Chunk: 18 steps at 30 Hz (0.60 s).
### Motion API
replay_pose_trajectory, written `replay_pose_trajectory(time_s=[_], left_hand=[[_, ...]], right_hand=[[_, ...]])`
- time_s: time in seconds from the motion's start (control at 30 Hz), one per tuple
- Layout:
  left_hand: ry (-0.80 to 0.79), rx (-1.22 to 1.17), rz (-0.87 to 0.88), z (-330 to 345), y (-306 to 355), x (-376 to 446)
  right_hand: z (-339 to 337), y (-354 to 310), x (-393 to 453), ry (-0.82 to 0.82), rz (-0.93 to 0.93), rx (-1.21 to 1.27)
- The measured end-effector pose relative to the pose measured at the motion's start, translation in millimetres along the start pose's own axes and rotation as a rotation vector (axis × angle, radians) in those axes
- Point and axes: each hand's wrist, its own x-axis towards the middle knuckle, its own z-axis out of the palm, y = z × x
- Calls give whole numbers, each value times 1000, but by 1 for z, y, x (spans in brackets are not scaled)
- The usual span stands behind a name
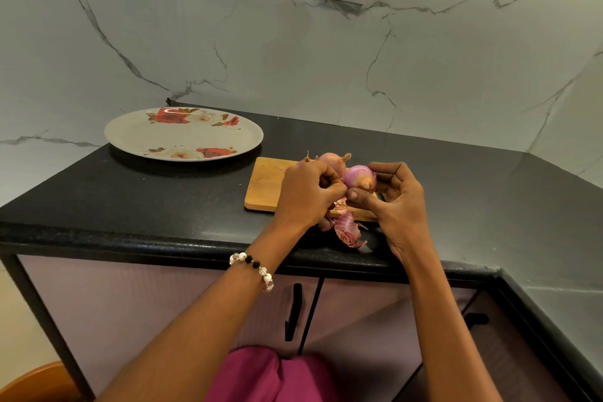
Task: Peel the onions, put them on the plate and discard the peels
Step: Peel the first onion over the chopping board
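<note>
Onion gripped between both hands' fingers.

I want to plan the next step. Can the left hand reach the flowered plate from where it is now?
Probably yes. The counter between the left hand and the plate looks free. But its fingers grip peel at the onion, so they must let go first.

You see a purple-pink onion, a pale plate (red and white roses), a black speckled surface.
</note>
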Motion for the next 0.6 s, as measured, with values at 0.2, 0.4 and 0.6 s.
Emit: replay_pose_trajectory(time_s=[0.2, 0.4, 0.6], left_hand=[[-12, -68, -13, -1, 4, 0], [12, -102, -95, 1, 1, 3], [45, -144, -126, 1, 0, 3]], right_hand=[[0, -4, -2, -20, 39, 138], [1, -9, -2, 6, 95, 340], [-2, -11, 1, 90, 183, 501]])
